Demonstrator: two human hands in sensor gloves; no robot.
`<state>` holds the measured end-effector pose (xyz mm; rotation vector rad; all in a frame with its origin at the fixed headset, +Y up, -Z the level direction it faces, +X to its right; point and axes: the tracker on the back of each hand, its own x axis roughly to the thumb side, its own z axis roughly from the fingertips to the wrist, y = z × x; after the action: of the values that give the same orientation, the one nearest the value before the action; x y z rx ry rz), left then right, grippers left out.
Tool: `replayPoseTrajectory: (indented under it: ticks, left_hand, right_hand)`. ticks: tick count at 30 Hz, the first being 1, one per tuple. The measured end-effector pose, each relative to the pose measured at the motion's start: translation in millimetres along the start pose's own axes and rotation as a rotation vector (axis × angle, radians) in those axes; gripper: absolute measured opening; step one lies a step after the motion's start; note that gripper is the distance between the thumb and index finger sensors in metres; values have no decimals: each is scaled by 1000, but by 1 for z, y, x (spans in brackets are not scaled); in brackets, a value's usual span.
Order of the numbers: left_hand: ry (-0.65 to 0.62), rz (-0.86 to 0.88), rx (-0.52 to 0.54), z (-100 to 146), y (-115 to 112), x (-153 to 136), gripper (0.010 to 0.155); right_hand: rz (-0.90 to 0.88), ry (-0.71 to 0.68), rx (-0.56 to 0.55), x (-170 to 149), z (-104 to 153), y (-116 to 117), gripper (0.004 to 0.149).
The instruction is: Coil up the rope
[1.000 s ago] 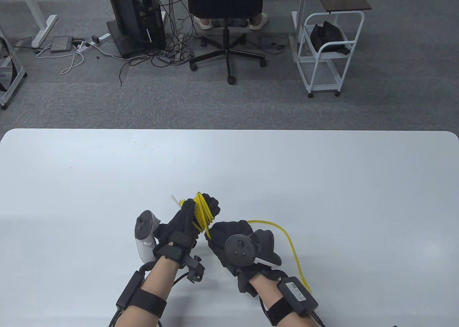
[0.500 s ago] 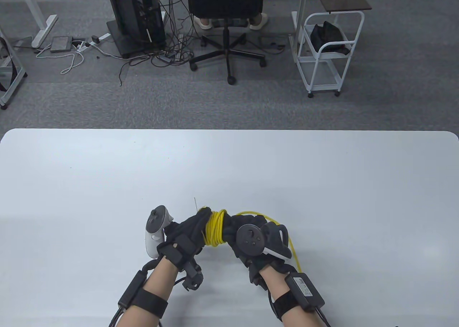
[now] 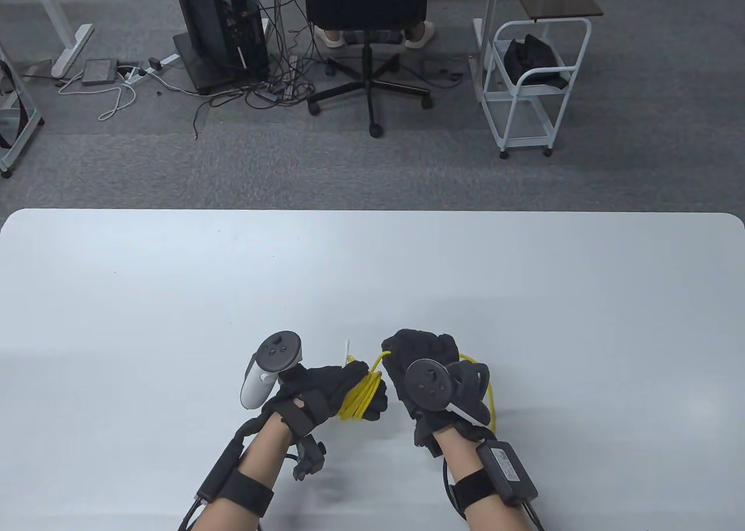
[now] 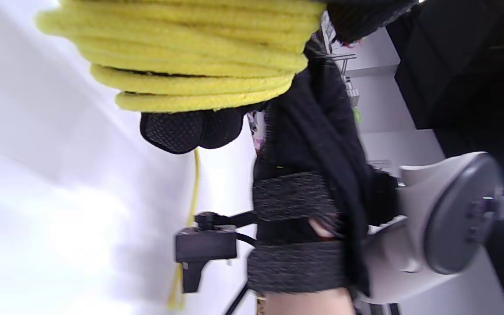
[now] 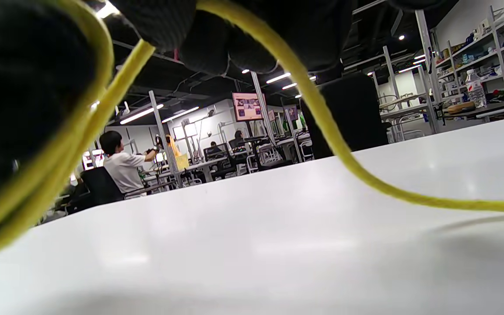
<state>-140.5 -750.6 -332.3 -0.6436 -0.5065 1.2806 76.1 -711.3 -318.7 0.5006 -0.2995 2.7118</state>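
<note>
The yellow rope (image 3: 361,402) is wound in several turns around the fingers of my left hand (image 3: 349,388), near the table's front middle. The coil fills the top of the left wrist view (image 4: 190,57). My right hand (image 3: 416,356) is just right of the coil and holds the free strand, which runs from the coil up into its fingers. The loose tail (image 3: 492,400) trails behind the right hand over the table. In the right wrist view the strand (image 5: 322,118) hangs from the gloved fingers (image 5: 217,43) down to the table.
The white table (image 3: 174,298) spreads wide on all sides of the hands. Beyond its far edge are an office chair (image 3: 366,7), a computer tower (image 3: 221,24) with floor cables, and a white cart (image 3: 529,82).
Both hands have shifted right and toward me. The left hand has turned so the coil now lies lower, and the right hand has swung from beside the coil to its far right, drawing the strand.
</note>
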Motion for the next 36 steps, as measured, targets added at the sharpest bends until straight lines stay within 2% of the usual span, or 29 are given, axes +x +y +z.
replayPoseTrajectory:
  ticks: [5, 11, 21, 27, 36]
  left_hand:
    - [45, -59, 80, 2, 4, -3, 63]
    - [43, -24, 185, 5, 6, -5, 65]
    - [30, 66, 263, 9, 8, -6, 67]
    - [25, 91, 354, 14, 12, -7, 66]
    - [-35, 144, 492, 22, 22, -5, 57]
  right_hand:
    - [-60, -18, -32, 8, 2, 0, 40]
    - [-129, -90, -35, 30, 4, 5, 42]
    - [-85, -135, -42, 40, 8, 7, 43]
    - [-42, -189, -29, 50, 10, 10, 43]
    - [7, -253, 45, 61, 11, 20, 42]
